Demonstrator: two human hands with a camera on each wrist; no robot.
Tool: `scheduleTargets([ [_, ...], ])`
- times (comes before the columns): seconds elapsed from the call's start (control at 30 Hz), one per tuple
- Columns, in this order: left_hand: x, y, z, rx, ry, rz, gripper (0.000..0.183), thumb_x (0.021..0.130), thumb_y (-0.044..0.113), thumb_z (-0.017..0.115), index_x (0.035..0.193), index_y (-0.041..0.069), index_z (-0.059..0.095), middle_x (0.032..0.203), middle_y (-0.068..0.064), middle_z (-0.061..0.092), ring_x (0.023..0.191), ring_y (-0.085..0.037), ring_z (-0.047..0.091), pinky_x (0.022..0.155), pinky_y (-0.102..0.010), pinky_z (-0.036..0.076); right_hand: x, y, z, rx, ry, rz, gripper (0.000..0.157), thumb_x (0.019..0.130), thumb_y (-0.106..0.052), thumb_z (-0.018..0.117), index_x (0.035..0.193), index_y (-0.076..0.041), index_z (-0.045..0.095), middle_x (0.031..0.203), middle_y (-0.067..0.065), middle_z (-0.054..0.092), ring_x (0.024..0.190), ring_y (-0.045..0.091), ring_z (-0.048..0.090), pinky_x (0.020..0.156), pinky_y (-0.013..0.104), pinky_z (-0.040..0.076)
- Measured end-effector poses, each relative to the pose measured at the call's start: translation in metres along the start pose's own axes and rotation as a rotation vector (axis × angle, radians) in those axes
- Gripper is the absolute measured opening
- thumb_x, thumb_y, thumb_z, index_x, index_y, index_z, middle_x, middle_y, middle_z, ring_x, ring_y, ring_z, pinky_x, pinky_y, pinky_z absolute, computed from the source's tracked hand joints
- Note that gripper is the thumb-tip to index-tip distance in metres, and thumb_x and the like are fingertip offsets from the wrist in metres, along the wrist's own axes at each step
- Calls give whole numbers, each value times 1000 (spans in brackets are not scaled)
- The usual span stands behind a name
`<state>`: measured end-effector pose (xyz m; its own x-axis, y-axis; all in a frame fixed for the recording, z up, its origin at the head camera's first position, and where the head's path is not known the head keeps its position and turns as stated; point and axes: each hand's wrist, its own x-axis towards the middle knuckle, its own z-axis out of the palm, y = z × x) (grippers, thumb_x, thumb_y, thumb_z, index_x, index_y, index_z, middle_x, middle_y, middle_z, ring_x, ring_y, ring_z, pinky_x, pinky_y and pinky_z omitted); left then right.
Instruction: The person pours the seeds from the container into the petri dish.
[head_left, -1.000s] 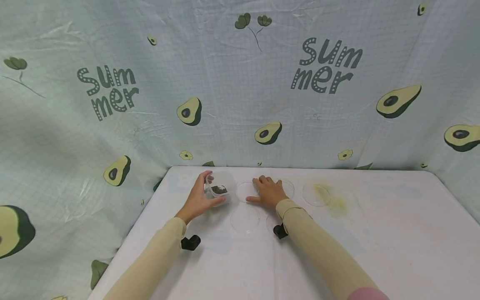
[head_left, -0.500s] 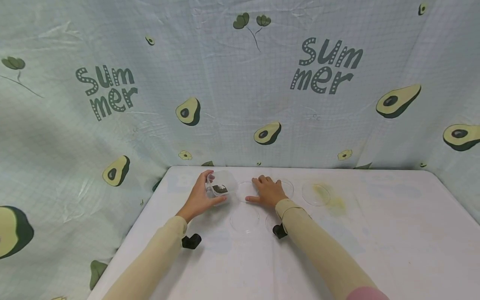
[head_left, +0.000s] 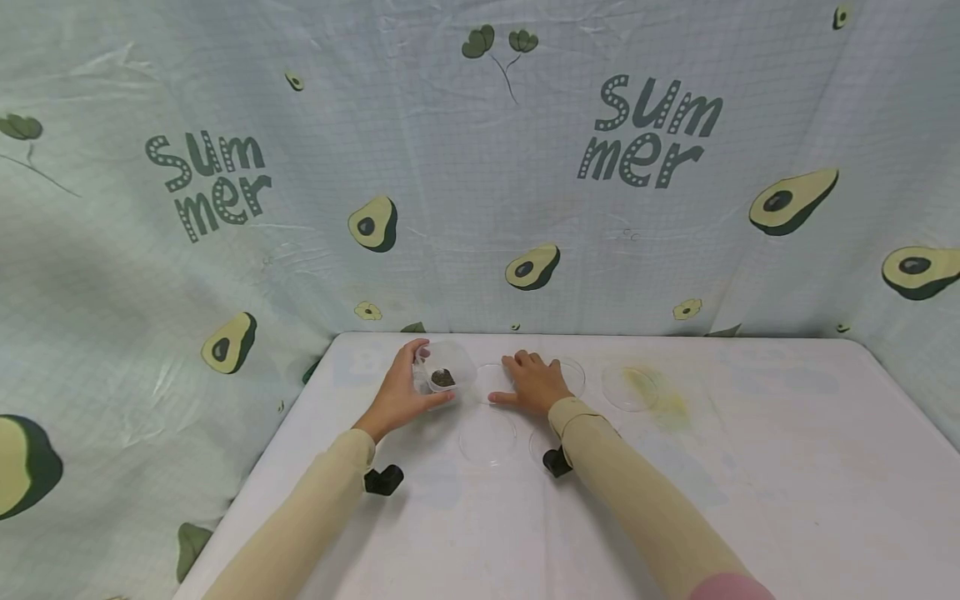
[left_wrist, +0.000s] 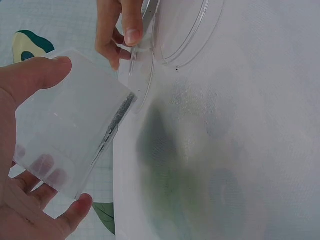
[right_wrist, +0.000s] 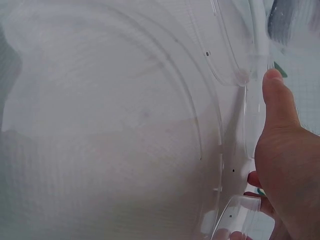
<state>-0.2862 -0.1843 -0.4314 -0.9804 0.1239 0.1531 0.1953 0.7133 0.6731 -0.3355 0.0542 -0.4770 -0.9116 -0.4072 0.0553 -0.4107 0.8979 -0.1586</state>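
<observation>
My left hand [head_left: 397,393] grips a clear square plastic container [left_wrist: 65,125], thumb on one side and fingers on the other. The container is tilted toward the right, and small dark grains [head_left: 443,378] are gathered at its lower edge. Just right of it lies a clear round dish [head_left: 486,382], like a petri dish. My right hand [head_left: 535,383] is spread low over the dishes, its thumb and fingertips at the near dish's right side. In the left wrist view, fingers of the right hand [left_wrist: 120,30] overlap a dish rim.
More clear round dishes lie about: a front dish [head_left: 487,439], one partly under the right wrist [head_left: 536,446], a dish behind the right hand [head_left: 576,377] and a far right dish [head_left: 630,389]. A yellow-green stain [head_left: 660,398] marks the white tabletop [head_left: 750,483].
The container has tipped and shifted slightly in my left hand's grip, and the dark grains have bunched into a smaller patch to the right. My right hand keeps its place.
</observation>
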Motion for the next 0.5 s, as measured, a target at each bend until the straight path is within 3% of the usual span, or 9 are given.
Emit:
scheduleTargets([
  [0.5, 5, 1, 1, 37, -4, 24, 97, 72, 29, 85, 148, 12, 27, 141, -16, 42, 134, -33, 41, 113, -53, 34, 3, 4, 8, 0, 31, -5, 80, 82, -69, 59, 141, -17, 46, 133, 10, 51, 123, 30, 50, 101, 63, 40],
])
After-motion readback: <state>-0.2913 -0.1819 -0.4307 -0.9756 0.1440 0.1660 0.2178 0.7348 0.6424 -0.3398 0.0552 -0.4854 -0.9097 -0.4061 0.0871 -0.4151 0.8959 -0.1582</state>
